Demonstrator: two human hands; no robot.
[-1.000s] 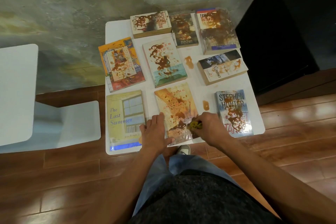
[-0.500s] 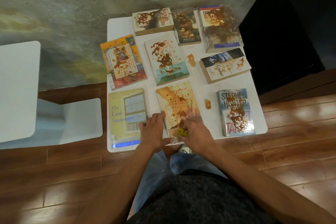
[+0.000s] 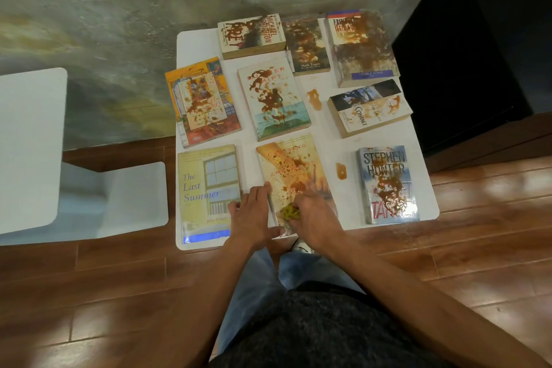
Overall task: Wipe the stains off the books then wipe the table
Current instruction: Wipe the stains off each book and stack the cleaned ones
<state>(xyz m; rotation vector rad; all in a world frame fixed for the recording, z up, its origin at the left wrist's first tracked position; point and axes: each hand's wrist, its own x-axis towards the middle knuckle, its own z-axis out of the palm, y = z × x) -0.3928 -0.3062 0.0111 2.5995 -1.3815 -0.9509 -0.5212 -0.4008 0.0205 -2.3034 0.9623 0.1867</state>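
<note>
Right hand (image 3: 313, 218), clutching yellow cloth (image 3: 289, 213), now lower on stained "Crossing" book (image 3: 291, 170).

A small white table (image 3: 197, 45) stands on a wooden floor (image 3: 89, 293) and carries nine paperbacks laid flat in three rough rows, among them a clean "The Last Summer" (image 3: 207, 193) at the near left, a stained Stephen Hunter book (image 3: 386, 185) at the near right and "Contact" (image 3: 369, 109) behind that one. Two brown stains sit on the bare tabletop: one (image 3: 314, 99) between the middle books, another (image 3: 341, 171) just left of the Stephen Hunter book.
</note>
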